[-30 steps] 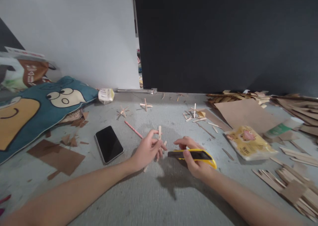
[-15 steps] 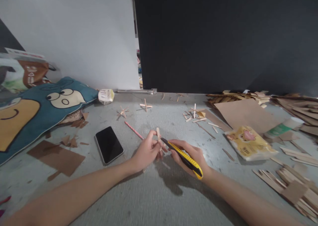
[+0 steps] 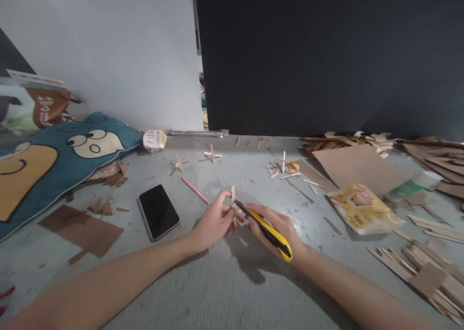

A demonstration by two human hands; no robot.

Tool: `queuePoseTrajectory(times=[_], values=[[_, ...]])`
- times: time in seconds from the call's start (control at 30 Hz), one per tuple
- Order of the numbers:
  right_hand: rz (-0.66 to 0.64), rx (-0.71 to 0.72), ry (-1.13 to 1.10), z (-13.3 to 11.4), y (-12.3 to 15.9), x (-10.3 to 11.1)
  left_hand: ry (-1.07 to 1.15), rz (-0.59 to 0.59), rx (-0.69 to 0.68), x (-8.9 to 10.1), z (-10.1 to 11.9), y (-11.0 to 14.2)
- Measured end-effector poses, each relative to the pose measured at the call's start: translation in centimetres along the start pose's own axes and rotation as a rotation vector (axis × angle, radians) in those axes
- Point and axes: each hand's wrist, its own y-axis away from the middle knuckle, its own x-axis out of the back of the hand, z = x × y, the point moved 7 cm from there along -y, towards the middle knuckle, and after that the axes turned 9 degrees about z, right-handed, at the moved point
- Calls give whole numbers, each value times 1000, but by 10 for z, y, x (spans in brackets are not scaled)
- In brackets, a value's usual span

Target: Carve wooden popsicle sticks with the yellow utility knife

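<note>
Pinched upright between the fingers of my left hand (image 3: 214, 222) is a short wooden craft stick (image 3: 233, 193), its rounded end pointing up. My right hand (image 3: 275, 225) is wrapped round a yellow and black utility knife (image 3: 270, 231). The knife's dark tip meets the stick just above my left fingers; whether the blade cuts into it I cannot tell. A pink patterned stick (image 3: 195, 190) lies beyond my left hand. Farther back stand small crossed-stick pieces, one at the left (image 3: 178, 164), one in the middle (image 3: 212, 154) and one at the right (image 3: 283, 162).
A phone (image 3: 158, 212) lies left of my hands, near brown cardboard (image 3: 81, 231) and a teal cushion (image 3: 72, 151). On the right are a yellow packet (image 3: 364, 209), a white-green tube (image 3: 413, 186) and a bundle of wooden sticks (image 3: 420, 272). A black panel (image 3: 326, 59) rises behind.
The stick's top has shifted slightly right and stands straighter. My right hand and the knife have moved a little to the left and up. My left hand has barely moved.
</note>
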Motion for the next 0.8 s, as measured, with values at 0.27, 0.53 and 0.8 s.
queuePoseTrajectory(times=[0.27, 0.53, 0.8], values=[[41, 1, 1, -1, 3, 0, -30, -20, -24, -1, 0, 0], [73, -138, -34, -7, 6, 0, -6, -63, -16, -4, -6, 0], [119, -430, -232, 15, 10, -3, -52, -67, -73, -4, 0, 1]])
